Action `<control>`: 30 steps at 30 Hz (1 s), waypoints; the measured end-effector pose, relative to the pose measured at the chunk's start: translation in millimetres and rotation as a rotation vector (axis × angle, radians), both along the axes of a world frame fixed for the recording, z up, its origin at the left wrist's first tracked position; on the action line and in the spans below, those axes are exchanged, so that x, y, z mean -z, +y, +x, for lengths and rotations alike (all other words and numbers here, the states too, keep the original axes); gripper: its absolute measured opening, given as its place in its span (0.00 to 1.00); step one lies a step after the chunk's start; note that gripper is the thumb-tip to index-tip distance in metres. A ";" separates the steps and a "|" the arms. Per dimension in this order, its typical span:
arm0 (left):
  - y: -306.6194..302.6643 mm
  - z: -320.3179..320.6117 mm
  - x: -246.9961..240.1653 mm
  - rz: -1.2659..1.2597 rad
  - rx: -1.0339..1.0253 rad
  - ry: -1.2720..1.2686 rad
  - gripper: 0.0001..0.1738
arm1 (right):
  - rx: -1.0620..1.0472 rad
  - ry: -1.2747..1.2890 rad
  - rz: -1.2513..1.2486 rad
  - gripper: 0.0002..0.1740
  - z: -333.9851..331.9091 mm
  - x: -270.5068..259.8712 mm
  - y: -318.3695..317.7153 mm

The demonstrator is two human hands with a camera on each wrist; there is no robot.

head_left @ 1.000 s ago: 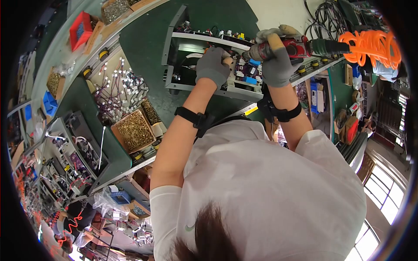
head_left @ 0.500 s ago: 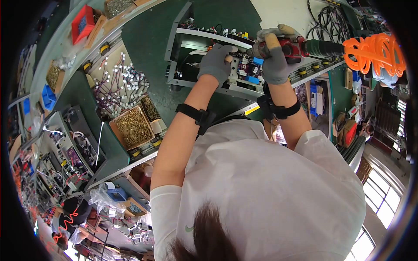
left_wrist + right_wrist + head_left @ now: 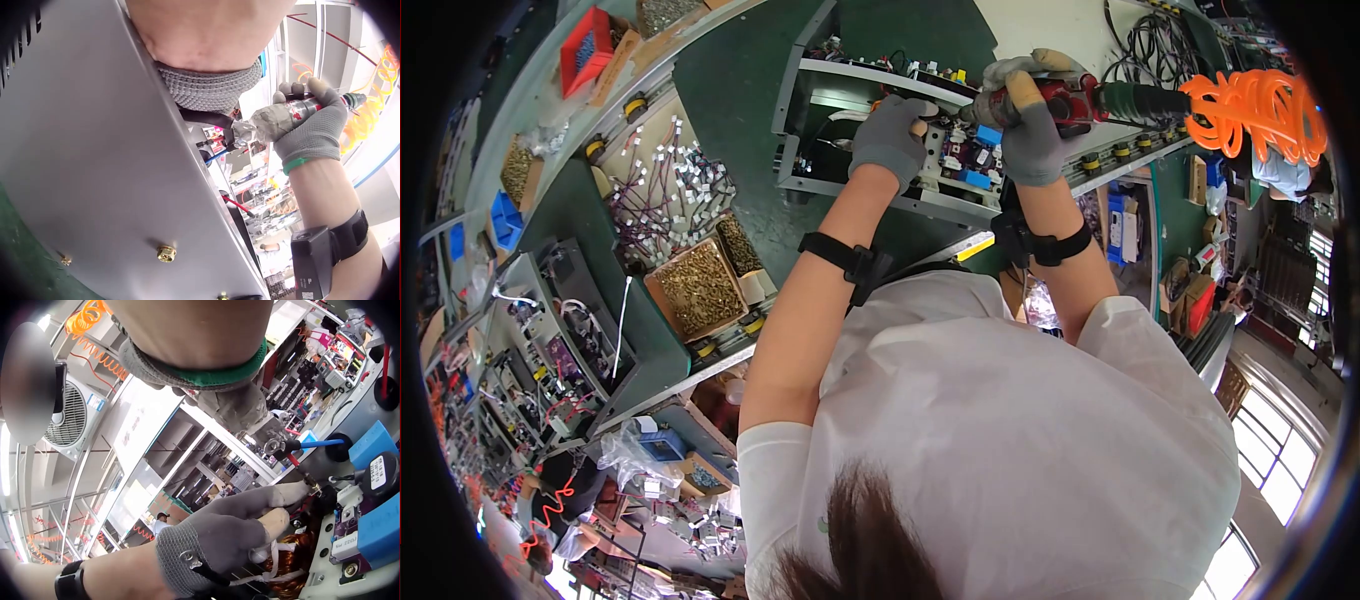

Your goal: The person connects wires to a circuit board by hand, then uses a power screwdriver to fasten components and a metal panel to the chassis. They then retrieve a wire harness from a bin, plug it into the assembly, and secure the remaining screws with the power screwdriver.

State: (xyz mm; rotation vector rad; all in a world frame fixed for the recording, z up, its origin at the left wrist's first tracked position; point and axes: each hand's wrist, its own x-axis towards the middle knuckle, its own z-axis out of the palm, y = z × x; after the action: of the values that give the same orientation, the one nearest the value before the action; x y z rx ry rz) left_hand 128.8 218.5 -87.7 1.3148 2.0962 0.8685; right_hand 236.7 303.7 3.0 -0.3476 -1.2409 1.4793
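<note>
Driver (image 3: 1080,101) sits in the curled grip of the right hand (image 3: 1034,142), over the metal case (image 3: 94,144) on the desk (image 3: 730,90); the left hand (image 3: 888,140) has fingertips near the bit (image 3: 304,470) (whether that grip pinches anything, I cannot tell)

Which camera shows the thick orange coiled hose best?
The head view: the hose shows nearly whole, beyond the power tool. The left wrist view crops it at right; the right wrist view shows only some loops, top left.
</note>
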 end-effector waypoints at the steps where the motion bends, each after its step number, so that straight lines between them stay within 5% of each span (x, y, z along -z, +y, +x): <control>1: 0.4 0.2 2.9 -0.003 -0.022 0.006 0.17 | -0.016 -0.005 -0.002 0.17 0.0 -2.8 0.0; 9: -0.1 2.0 -5.4 -0.054 -0.053 -0.016 0.19 | 0.008 -0.253 0.123 0.15 -6.9 -8.5 3.7; 12: 1.3 1.7 -5.1 -0.064 -0.060 -0.003 0.20 | -0.110 -0.214 0.017 0.13 -7.1 -6.3 4.2; 23: 5.3 0.8 -14.7 -0.150 -0.077 -0.008 0.16 | -0.033 -0.183 0.025 0.14 -13.9 1.8 5.5; 30: -20.5 -4.6 -19.7 0.214 -0.194 -0.100 0.14 | -0.016 -0.151 0.124 0.17 -10.2 -14.6 -3.8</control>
State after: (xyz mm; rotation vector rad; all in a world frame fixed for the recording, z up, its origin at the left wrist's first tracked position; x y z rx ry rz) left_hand 124.2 198.0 -68.0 1.1555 2.1232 1.2457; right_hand 226.5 299.9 17.6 -0.3722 -1.4515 1.4030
